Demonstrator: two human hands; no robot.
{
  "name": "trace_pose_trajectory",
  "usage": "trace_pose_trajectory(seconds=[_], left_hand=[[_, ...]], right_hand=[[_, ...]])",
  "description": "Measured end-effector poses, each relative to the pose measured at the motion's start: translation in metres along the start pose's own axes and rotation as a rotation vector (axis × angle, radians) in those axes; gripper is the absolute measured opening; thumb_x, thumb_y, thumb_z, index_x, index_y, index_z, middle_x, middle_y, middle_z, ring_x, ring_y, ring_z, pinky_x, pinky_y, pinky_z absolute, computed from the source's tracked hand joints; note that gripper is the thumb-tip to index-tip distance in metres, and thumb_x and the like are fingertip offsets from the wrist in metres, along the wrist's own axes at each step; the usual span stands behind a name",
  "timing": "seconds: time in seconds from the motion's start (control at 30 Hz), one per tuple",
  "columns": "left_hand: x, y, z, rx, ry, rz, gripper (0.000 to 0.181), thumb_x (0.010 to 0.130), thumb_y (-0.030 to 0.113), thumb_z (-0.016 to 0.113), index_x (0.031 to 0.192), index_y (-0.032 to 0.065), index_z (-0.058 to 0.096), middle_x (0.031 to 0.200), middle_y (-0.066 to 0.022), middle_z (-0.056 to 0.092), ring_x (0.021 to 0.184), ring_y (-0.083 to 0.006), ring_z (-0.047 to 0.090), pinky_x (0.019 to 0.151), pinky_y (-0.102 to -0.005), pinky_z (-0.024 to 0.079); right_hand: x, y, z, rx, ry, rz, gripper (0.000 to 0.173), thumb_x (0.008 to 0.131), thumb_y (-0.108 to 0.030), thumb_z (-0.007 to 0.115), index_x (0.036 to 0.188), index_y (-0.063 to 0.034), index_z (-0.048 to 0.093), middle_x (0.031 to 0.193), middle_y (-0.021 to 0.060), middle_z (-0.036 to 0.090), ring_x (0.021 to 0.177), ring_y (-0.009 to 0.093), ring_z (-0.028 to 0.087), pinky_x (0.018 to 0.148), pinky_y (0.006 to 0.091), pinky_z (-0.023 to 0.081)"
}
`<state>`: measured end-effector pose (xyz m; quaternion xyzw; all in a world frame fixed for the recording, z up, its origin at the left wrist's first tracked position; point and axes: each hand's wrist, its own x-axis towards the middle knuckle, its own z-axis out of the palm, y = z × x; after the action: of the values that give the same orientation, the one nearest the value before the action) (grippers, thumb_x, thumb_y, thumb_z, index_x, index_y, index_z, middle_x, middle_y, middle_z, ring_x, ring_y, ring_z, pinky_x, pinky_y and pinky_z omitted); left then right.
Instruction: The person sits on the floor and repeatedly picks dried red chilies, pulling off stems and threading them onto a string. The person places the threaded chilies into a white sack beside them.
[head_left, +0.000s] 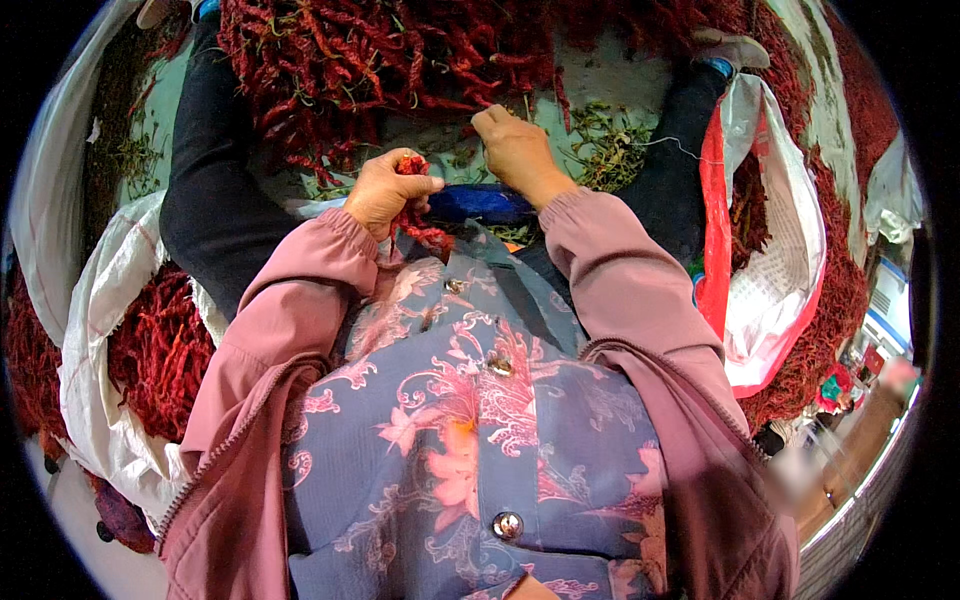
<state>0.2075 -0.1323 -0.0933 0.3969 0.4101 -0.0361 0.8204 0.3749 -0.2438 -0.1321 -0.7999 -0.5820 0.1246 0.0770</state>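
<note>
My left hand is closed around a small bunch of dried red chili peppers. Some of them stick out above the thumb, and others hang below the fist. To its right, my right hand is held with the fingers bent, close to the front edge of a large pile of dried red chilies. Its fingertips face away from me, so whether they pinch anything is hidden. Below and between both hands lies a dark blue rolled or padded object. A small heap of greenish-brown stems lies right of my right hand.
A white woven sack at my left holds red chilies. By my right leg stands an open red-and-white sack with dark reddish-brown contents. More chilies spread beyond it. My dark-trousered legs flank the pile.
</note>
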Motion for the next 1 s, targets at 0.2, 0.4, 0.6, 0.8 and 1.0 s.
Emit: trace_pose_trajectory(seconds=[0.2,0.4,0.6,0.8,1.0], left_hand=[[-0.003,0.000,-0.008,-0.038,0.044,0.002,0.013,0.072,0.002,0.061,0.080,0.0013,0.051,0.063,-0.0051,0.053,0.048,-0.0124,0.050,0.044,-0.0250,0.042],[0.005,-0.006,0.008,-0.038,0.081,0.119,0.012,0.077,0.004,0.055,0.088,-0.0018,0.057,0.076,-0.0057,0.059,0.063,-0.0126,0.056,0.055,-0.0241,0.047],[0.007,-0.009,0.022,-0.099,0.073,0.124,0.016,0.078,0.005,0.055,0.092,-0.0024,0.056,0.082,-0.0072,0.059,0.067,-0.0142,0.057,0.061,-0.0265,0.049],[0.002,-0.008,0.032,-0.038,0.029,0.107,0.017,0.076,0.005,0.057,0.091,-0.0041,0.055,0.079,-0.0077,0.058,0.063,-0.0132,0.056,0.056,-0.0261,0.048],[0.003,-0.007,0.041,0.549,0.088,0.375,0.011,0.074,0.006,0.057,0.080,-0.0028,0.057,0.063,-0.0073,0.057,0.057,-0.0110,0.052,0.051,-0.0247,0.043]], right_hand=[[0.010,0.002,0.010,-0.006,-0.005,0.106,0.019,0.067,-0.006,0.052,0.086,-0.0041,0.049,0.082,0.0142,0.055,0.075,0.033,0.056,0.062,0.0399,0.046],[-0.016,-0.012,-0.014,0.774,-0.008,0.335,0.021,0.063,-0.007,0.057,0.082,-0.0004,0.055,0.075,0.0143,0.059,0.070,0.026,0.057,0.058,0.0345,0.044],[-0.031,-0.041,-0.020,1.317,-0.121,0.529,0.011,0.068,0.004,0.053,0.078,0.0025,0.056,0.067,0.0060,0.054,0.061,0.011,0.053,0.053,0.0235,0.042],[-0.044,-0.049,-0.030,1.383,-0.099,0.454,0.009,0.071,-0.001,0.055,0.080,0.0023,0.055,0.067,0.0047,0.055,0.057,0.010,0.052,0.050,0.0249,0.043],[-0.042,-0.040,-0.038,1.563,0.092,0.569,0.008,0.073,-0.003,0.054,0.077,0.0031,0.055,0.064,0.0056,0.054,0.051,0.009,0.049,0.045,0.0228,0.040]])
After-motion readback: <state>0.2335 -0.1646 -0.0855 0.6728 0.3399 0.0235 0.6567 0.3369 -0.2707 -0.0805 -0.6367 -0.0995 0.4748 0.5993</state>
